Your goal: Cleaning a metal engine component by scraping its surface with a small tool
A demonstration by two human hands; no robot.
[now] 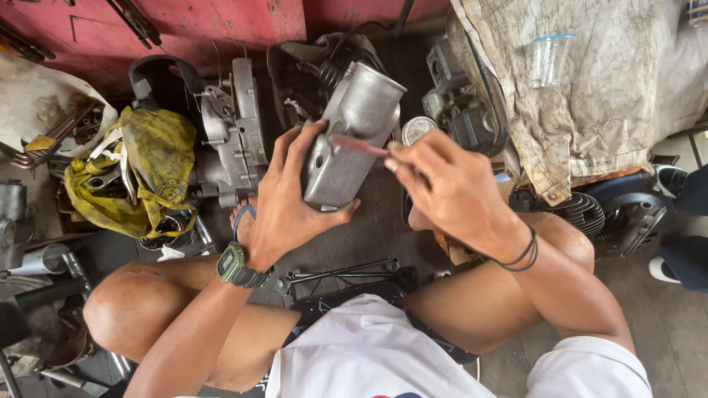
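Cluttered workshop floor, dark and oily, backed by a red wall (243, 22) along the top edge. Person squats, knees spread; little bare floor shows between the parts.

Far left: white sack (29, 96) with metal tools lying on it. Next, a yellow rag (158, 158) draped over wrenches (110, 158). Beside it, just right, a grey engine case (232, 133) standing on the floor, close to the left hand's fingers.

Centre: left hand (284, 203), green watch (232, 264) on its wrist, is clamped around a grey metal cylinder part (350, 140), thumb on the near side, fingers wrapped over the far side. Part is held up off the floor, tilted, its open end pointing up and right.

Right hand (446, 188), black bands on the wrist, fingers pinched together on a thin red tool (358, 144); its tip lies against the cylinder part's face.

Right of that: small engine block (461, 103), then a stained cloth (590, 88) with a clear plastic cup (549, 59) on it. Below, a dark finned cylinder (582, 210). Far right edge: another person's shoes (667, 221). Open floor only at lower right.
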